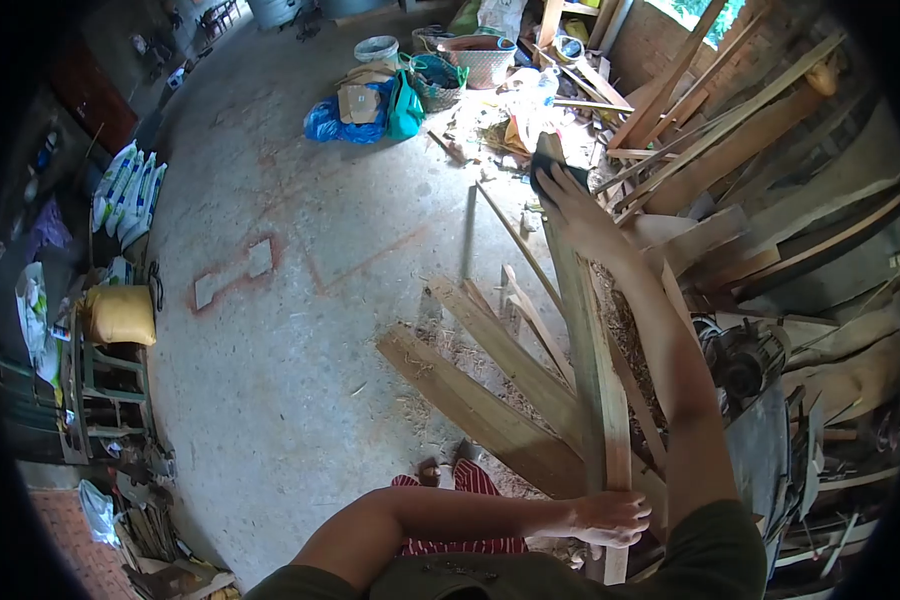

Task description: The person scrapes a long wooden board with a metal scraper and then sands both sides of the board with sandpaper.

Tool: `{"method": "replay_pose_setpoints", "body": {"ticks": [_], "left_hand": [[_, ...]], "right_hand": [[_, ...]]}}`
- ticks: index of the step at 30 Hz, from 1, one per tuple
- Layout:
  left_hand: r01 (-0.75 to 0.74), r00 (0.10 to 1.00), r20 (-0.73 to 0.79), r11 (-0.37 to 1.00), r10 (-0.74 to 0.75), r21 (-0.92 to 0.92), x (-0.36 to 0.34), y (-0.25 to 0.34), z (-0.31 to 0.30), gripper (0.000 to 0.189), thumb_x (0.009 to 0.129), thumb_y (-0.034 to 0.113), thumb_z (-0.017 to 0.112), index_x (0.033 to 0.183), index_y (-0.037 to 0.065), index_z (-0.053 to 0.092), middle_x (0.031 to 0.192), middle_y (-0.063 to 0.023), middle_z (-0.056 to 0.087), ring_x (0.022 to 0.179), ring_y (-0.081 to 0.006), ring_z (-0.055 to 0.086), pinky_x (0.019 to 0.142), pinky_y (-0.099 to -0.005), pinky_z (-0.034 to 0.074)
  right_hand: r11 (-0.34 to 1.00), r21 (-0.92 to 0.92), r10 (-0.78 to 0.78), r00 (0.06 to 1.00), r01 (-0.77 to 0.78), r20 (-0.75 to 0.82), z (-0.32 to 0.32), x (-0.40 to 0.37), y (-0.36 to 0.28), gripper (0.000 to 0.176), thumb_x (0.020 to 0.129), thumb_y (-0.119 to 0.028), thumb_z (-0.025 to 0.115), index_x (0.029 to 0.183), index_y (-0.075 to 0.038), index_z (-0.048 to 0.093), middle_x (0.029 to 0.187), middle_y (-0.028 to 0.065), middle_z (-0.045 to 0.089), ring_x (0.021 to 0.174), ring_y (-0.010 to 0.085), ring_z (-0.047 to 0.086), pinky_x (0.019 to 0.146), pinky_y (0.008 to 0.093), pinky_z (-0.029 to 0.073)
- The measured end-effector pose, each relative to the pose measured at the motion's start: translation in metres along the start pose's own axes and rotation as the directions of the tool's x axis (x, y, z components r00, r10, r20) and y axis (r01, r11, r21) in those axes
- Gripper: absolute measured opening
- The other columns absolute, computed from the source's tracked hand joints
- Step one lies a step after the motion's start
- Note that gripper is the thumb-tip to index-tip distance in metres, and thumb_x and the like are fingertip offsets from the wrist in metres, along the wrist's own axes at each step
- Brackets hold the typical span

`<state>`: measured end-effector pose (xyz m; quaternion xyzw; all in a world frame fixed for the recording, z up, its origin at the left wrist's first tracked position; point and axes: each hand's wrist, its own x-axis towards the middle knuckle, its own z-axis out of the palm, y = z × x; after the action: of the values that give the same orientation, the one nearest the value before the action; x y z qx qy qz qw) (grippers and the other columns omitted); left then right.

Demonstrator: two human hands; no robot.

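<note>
A long wooden plank runs from near my body away toward the bright scrap pile. Close to me, my left hand is wrapped round its near end, fingers closed. My right hand reaches out to the far end and presses a dark cloth or pad against the wood. What the pad is made of cannot be made out. Left of the plank, two more boards lie at a slant, a narrower one and a wider one.
An electric motor and a grey metal surface stand right of my right arm. Timber leans along the right wall. Baskets and a blue bag sit ahead. A yellow sack is at left. Shavings litter the floor.
</note>
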<state>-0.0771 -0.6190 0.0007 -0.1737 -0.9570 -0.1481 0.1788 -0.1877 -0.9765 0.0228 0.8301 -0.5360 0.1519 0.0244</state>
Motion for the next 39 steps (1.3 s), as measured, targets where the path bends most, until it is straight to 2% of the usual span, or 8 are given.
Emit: {"method": "replay_pose_setpoints", "body": {"ticks": [11, 13, 14, 24, 31, 35, 36, 39], "left_hand": [[0.142, 0.968, -0.195, 0.986, -0.157, -0.088, -0.01, 0.016, 0.044, 0.016, 0.079, 0.029, 0.066, 0.085, 0.015, 0.069, 0.096, 0.0012, 0.066, 0.103, -0.0196, 0.06, 0.087, -0.0381, 0.045], [-0.032, 0.97, -0.207, 0.913, 0.125, 0.406, -0.004, 0.003, 0.029, 0.021, 0.079, 0.034, 0.068, 0.086, 0.014, 0.07, 0.096, -0.0009, 0.065, 0.104, -0.0203, 0.058, 0.087, -0.0403, 0.045], [-0.079, 0.995, 0.059, 0.997, 0.078, 0.013, -0.009, -0.003, -0.022, 0.037, 0.072, 0.046, 0.074, 0.09, 0.014, 0.07, 0.096, -0.0029, 0.063, 0.103, -0.0214, 0.057, 0.089, -0.0424, 0.044], [-0.295, 0.892, -0.326, 0.949, 0.314, 0.109, -0.028, 0.024, -0.026, 0.03, 0.078, 0.022, 0.073, 0.105, 0.015, 0.061, 0.106, -0.0012, 0.059, 0.107, -0.0203, 0.057, 0.097, -0.0369, 0.048], [-0.585, 0.776, -0.392, 0.797, 0.495, -0.151, -0.094, 0.073, -0.013, 0.029, 0.087, 0.019, 0.068, 0.115, 0.021, 0.062, 0.118, -0.0005, 0.056, 0.116, -0.0195, 0.054, 0.101, -0.0391, 0.046], [-0.553, 0.793, -0.447, 0.795, 0.413, -0.247, -0.079, 0.049, -0.005, 0.037, 0.087, 0.025, 0.071, 0.122, 0.019, 0.058, 0.115, -0.0041, 0.055, 0.115, -0.0224, 0.053, 0.104, -0.0471, 0.04], [-0.525, 0.811, -0.436, 0.816, 0.391, -0.244, -0.07, 0.046, -0.004, 0.04, 0.088, 0.028, 0.071, 0.124, 0.017, 0.057, 0.114, -0.0057, 0.055, 0.115, -0.0239, 0.052, 0.105, -0.0486, 0.038], [-0.485, 0.828, -0.407, 0.857, 0.386, -0.175, -0.034, 0.05, -0.028, 0.043, 0.092, 0.032, 0.066, 0.128, 0.012, 0.055, 0.117, -0.0091, 0.055, 0.112, -0.0285, 0.053, 0.104, -0.0506, 0.036]], "right_hand": [[0.995, -0.06, 0.082, 0.996, -0.08, 0.036, 0.003, 0.101, 0.014, 0.051, 0.1, -0.026, 0.046, 0.146, -0.005, 0.041, 0.146, 0.0259, 0.043, 0.137, 0.0435, 0.039, 0.113, 0.048, 0.035], [0.962, 0.209, 0.121, 0.961, -0.176, 0.251, -0.013, 0.084, 0.007, 0.048, 0.104, -0.029, 0.04, 0.147, -0.009, 0.04, 0.152, 0.0253, 0.035, 0.138, 0.0419, 0.039, 0.114, 0.046, 0.036], [0.97, 0.162, 0.144, 0.964, -0.183, 0.224, -0.012, 0.052, -0.005, 0.047, 0.104, -0.029, 0.04, 0.148, -0.011, 0.041, 0.155, 0.0239, 0.031, 0.138, 0.0403, 0.04, 0.114, 0.0441, 0.038], [0.857, 0.247, 0.369, 0.873, -0.453, 0.32, -0.122, -0.226, -0.166, 0.049, 0.105, -0.033, 0.041, 0.151, -0.02, 0.036, 0.155, 0.0145, 0.037, 0.142, 0.0328, 0.036, 0.115, 0.046, 0.035], [0.361, -0.276, 0.893, 0.415, -0.891, -0.172, -0.115, -0.39, -0.353, 0.064, 0.092, -0.013, 0.049, 0.153, -0.018, 0.033, 0.157, 0.0086, 0.036, 0.147, 0.024, 0.031, 0.122, 0.0527, 0.017], [-0.254, -0.123, 0.917, -0.198, -0.959, -0.347, -0.114, -0.539, -0.451, 0.062, 0.098, -0.028, 0.052, 0.154, -0.016, 0.03, 0.16, 0.0149, 0.028, 0.148, 0.0292, 0.027, 0.121, 0.0555, 0.01], [-0.165, 0.096, 0.839, -0.191, -0.982, -0.51, -0.106, -0.59, -0.472, 0.064, 0.096, -0.029, 0.054, 0.154, -0.012, 0.031, 0.159, 0.0153, 0.029, 0.148, 0.0291, 0.028, 0.12, 0.0559, 0.011], [-0.441, -0.153, 0.743, -0.264, -0.884, -0.615, -0.104, -0.584, -0.483, 0.06, 0.097, -0.019, 0.05, 0.153, -0.008, 0.031, 0.155, 0.0205, 0.034, 0.145, 0.035, 0.032, 0.121, 0.0486, 0.019]]}}
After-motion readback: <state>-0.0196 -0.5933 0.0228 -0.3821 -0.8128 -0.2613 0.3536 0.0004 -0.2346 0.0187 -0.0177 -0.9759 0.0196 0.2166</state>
